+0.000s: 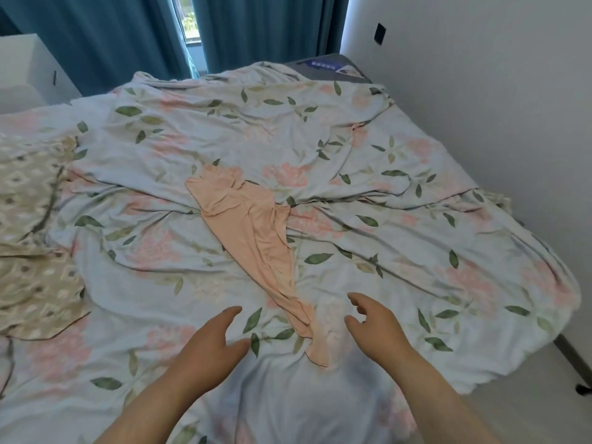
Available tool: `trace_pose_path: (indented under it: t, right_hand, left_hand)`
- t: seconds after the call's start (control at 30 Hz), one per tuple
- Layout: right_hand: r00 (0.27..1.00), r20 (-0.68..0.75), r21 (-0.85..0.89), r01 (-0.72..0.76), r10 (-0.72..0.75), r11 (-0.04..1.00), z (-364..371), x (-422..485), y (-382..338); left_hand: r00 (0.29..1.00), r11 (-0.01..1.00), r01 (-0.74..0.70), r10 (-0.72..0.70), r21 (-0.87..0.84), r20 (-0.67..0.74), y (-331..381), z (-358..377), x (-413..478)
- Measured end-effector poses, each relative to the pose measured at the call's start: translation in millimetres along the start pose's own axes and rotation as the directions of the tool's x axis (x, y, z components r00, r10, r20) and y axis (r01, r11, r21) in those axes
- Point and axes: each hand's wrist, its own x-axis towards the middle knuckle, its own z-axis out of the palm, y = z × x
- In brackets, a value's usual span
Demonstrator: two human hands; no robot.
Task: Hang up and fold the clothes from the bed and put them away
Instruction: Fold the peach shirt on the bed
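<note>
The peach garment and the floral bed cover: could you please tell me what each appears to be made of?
Peach garment: probably a thin, stretchy knit, matte with a slight sheen; it lies limp in fine, soft folds. Floral bed cover: likely woven cotton or a blend, matte and printed; it holds sharper creases.

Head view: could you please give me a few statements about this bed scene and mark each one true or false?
1. The peach garment lies on the floral cover. True.
2. The left hand grips the garment. False: it is open beside the garment and holds nothing.
3. The right hand is open, to the right of the garment's near end. True.
4. The curtains are red. False: they are blue.
5. A beige cloth lies at the bed's left side. True.
</note>
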Motion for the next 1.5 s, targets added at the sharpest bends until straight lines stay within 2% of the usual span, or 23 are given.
trace_pose_path:
  t: [0.13,0.37,0.5,0.6,0.63,0.7,0.77,0.83,0.9,0.93,1.0,1.07,1.1,1.13,1.17,1.2,1.23,1.27,1.3,1.33,1.4,1.47,1.5]
  right_hand:
    - [0.993,0.118,-0.030,0.012,-0.009,0.999,61,60,22]
    - [0.977,0.201,-0.058,0.086,-0.073,0.995,153,167,21]
    - [0.985,0.115,-0.020,0.132,-0.129,0.991,182,194,31]
    - [0.976,0.084,0.162,0.187,-0.202,0.969,182,193,40]
    - [0.974,0.105,0.207,0.177,-0.202,0.962,179,191,43]
    - [0.952,0.233,0.244,0.143,-0.201,0.959,162,180,48]
    - [0.874,0.452,0.139,0.132,-0.181,0.982,143,164,54]
    - [0.746,0.658,-0.079,0.207,-0.105,0.975,133,145,70]
    - [0.661,0.747,-0.328,0.281,0.066,0.902,134,125,90]
    - [0.658,0.736,-0.428,0.270,0.159,0.863,135,115,101]
    - [0.688,0.680,-0.449,0.118,0.253,0.886,127,106,111]
    - [0.714,0.647,-0.402,0.023,0.266,0.915,120,108,116]
    - [0.759,0.607,-0.346,-0.014,0.235,0.938,117,112,116]
    - [0.832,0.524,-0.264,-0.048,0.185,0.963,116,120,116]
    - [0.915,0.380,-0.156,-0.081,0.136,0.984,118,128,114]
    - [0.971,0.217,-0.056,-0.093,0.104,0.994,123,138,110]
    - [0.993,0.077,0.016,-0.090,0.088,0.996,127,148,102]
    - [0.996,-0.011,0.047,-0.091,0.091,0.995,131,158,93]
    - [0.995,-0.068,0.074,-0.075,0.080,0.995,135,168,85]
    - [0.992,-0.105,0.106,-0.060,0.071,0.993,139,176,76]
    - [0.979,-0.175,0.223,-0.062,0.102,0.973,147,185,63]
    - [0.970,-0.191,0.405,-0.061,0.150,0.912,152,183,52]
    - [0.977,-0.168,0.470,-0.037,0.131,0.882,154,178,50]
  left_hand:
    - [0.997,0.990,0.060,-0.054,-0.125,0.051,-30,41,54]
    - [0.987,0.936,0.150,-0.124,-0.320,0.100,-82,107,139]
    - [0.994,0.911,0.111,-0.104,-0.397,0.038,-87,117,186]
    - [0.984,0.797,0.150,-0.178,-0.586,0.011,-77,117,216]
    - [0.981,0.751,0.149,-0.195,-0.644,-0.001,-72,115,224]
    - [0.974,0.674,0.146,-0.227,-0.724,-0.016,-63,111,237]
    - [0.961,0.564,0.152,-0.278,-0.812,-0.012,-56,109,245]
    - [0.939,0.407,0.141,-0.344,-0.902,-0.008,-52,108,249]
    - [0.922,0.334,0.092,-0.385,-0.938,-0.047,-50,109,248]
    - [0.917,0.354,0.068,-0.391,-0.933,-0.081,-51,112,247]
    - [0.907,0.432,0.033,-0.392,-0.901,-0.155,-52,115,241]
    - [0.896,0.543,-0.011,-0.368,-0.840,-0.250,-57,115,233]
    - [0.892,0.600,-0.035,-0.343,-0.799,-0.296,-59,114,232]
    - [0.891,0.643,-0.068,-0.305,-0.763,-0.336,-60,113,231]
    - [0.889,0.672,-0.107,-0.265,-0.733,-0.373,-62,111,232]
    - [0.881,0.703,-0.133,-0.238,-0.698,-0.408,-65,108,236]
    - [0.859,0.765,-0.128,-0.233,-0.632,-0.456,-69,105,240]
    - [0.824,0.863,-0.068,-0.234,-0.500,-0.517,-72,99,245]
    - [0.805,0.954,0.026,-0.197,-0.298,-0.560,-75,94,250]
    - [0.822,0.996,0.064,-0.085,-0.056,-0.563,-77,89,255]
    - [0.910,0.946,-0.056,0.180,0.319,-0.374,-78,85,264]
    - [0.963,0.860,-0.136,0.231,0.492,-0.136,-77,83,270]
    - [0.971,0.828,-0.142,0.222,0.543,-0.085,-78,81,273]
